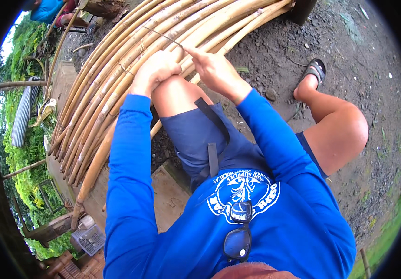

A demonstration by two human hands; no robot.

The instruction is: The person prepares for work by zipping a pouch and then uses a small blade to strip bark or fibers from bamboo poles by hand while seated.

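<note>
Long tan canes (103, 88) lie side by side in a curved bundle across the upper left. My left hand (156, 69) is closed over one of the nearest canes, just beside my bare knee; its fingers are partly hidden. To its right, my right hand (214, 72) is closed on a knife, whose handle is covered by the fingers. The knife's thin dark blade (163, 37) points up and left over the canes. Thin ties (126, 69) show around some of the canes.
Dark, stony ground (275, 65) spreads to the right, where my sandalled foot (312, 76) rests. A dark post (302, 11) stands by the canes' far end. At the lower left is a light plastic crate (89, 241). Another person (47, 10) is at the top left.
</note>
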